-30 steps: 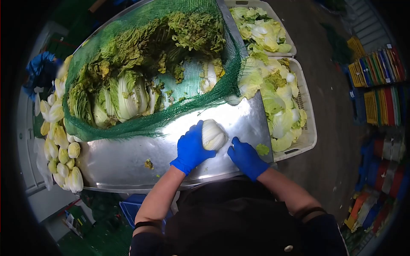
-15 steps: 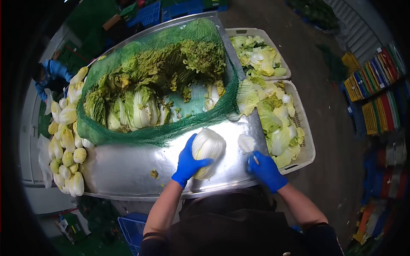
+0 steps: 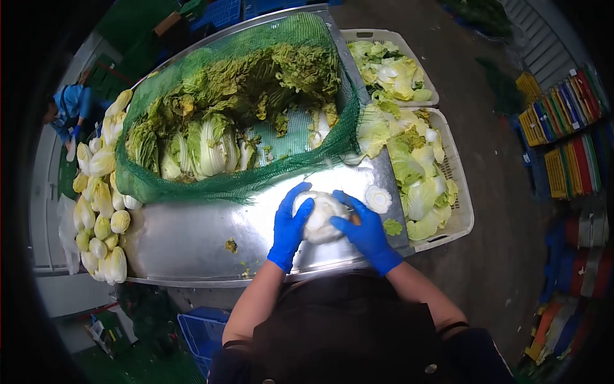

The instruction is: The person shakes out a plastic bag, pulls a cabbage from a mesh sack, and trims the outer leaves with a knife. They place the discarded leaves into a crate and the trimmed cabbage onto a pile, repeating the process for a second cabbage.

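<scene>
Both my hands wear blue gloves and clasp one pale napa cabbage head (image 3: 322,216) on the steel table (image 3: 185,243). My left hand (image 3: 291,227) wraps its left side. My right hand (image 3: 364,230) covers its right side, and a bit of a handle shows by the thumb. A cut-off white cabbage base (image 3: 378,198) lies on the table just right of my hands. A small green leaf scrap (image 3: 393,226) rests near the table's right edge.
A green net sack (image 3: 236,109) full of untrimmed cabbages fills the back of the table. Trimmed heads (image 3: 96,198) are piled at the left. Two white crates (image 3: 462,192) of discarded leaves stand at the right. A person in blue (image 3: 67,109) is at far left.
My right hand has come back from the table's right edge onto the cabbage, so both hands now hold it. The cut base lies where it fell.
</scene>
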The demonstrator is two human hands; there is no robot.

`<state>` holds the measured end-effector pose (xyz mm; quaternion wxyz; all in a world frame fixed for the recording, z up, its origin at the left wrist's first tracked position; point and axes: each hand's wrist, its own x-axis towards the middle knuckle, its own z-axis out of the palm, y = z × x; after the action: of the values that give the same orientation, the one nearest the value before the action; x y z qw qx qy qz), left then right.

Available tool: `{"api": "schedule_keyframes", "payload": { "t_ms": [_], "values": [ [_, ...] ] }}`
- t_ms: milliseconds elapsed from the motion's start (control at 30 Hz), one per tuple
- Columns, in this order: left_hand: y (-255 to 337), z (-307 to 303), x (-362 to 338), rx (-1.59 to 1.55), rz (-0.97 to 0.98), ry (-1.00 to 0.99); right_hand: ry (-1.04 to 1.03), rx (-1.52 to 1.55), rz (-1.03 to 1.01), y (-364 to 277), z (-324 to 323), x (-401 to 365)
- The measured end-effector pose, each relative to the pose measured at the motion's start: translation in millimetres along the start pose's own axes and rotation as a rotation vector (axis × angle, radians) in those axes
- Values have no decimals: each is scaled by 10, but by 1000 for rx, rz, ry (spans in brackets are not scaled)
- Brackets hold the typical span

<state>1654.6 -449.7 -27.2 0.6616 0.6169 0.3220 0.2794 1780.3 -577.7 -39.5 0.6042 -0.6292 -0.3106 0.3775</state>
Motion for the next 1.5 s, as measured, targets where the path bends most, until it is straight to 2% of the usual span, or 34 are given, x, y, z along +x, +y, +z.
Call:
{"api": "schedule_keyframes", "payload": {
  "t_ms": [67, 133, 167, 200, 267, 300, 333, 433, 500, 600, 667, 733, 800, 867, 933, 967, 1000, 1067, 1133, 1167, 1233, 1333, 1400, 1433, 1500],
  "values": [
    [-26, -7, -12, 0, -16, 34, 91, 123, 83, 253, -290, 45],
    [-21, -30, -18, -58, -35, 39, 193, -137, 163, 460, -740, 80],
    [-21, -33, -19, -114, -55, 41, 224, -456, 286, 385, -851, 125],
    [-31, -10, -14, -118, -58, 46, 219, -461, 289, 199, -793, 161],
    [-49, 57, -44, 86, -38, 75, 183, -297, -165, -286, -445, 161],
    [-43, 129, -59, 69, -48, 87, 86, -221, -59, -412, -293, 129],
    [-25, 195, -75, 55, -25, 111, -49, -181, -58, -468, -178, 115],
    [-51, 251, -36, -6, -91, 166, -22, -198, -149, -305, -3, 138],
    [2, 221, 16, -93, -185, 179, -75, 142, -34, -276, 42, 172],
    [10, 254, 49, -63, -134, 189, -70, 220, -70, -233, 38, 188],
    [-46, 268, 98, -99, -125, 217, -67, 157, -54, -221, 21, 199],
    [-42, 188, 194, -206, -227, 296, -64, 99, -40, -220, 7, 187],
    [-880, -368, 389, -140, -266, 385, -38, 247, -55, -219, -33, 169],
    [-893, -544, 434, 354, 54, 579, -34, 240, -57, -241, -106, 146],
    [-112, -399, 396, 563, 304, 482, -26, 234, -65, -243, -143, 172],
    [193, -218, 344, 455, 387, 389, -31, 251, -40, -212, -131, 156],
    [260, -119, 292, 333, 351, 227, -40, 267, -16, -183, -121, 138],
    [382, 198, 178, 164, 193, 38, -60, 232, -13, -144, -98, 115],
    [47, 295, 139, 241, 46, -51, -84, 199, -10, -120, -56, 78],
    [-24, 328, 114, 78, 81, 29, -83, 185, -1, -115, -37, 64],
    [-113, 309, 80, 32, 36, 78, -85, 174, 12, -105, -11, 36],
    [-99, 281, 96, -40, -39, 181, -50, -18, -58, -110, 33, 93],
    [-147, 239, 176, -72, -80, 316, -39, 13, -88, -56, 89, 138],
    [-115, 197, 215, -25, -44, 357, -23, 43, -112, -47, 110, 152],
    [-252, -94, 414, -168, 9, 431, -64, 0, -105, -87, 100, 138]
  ]
}}
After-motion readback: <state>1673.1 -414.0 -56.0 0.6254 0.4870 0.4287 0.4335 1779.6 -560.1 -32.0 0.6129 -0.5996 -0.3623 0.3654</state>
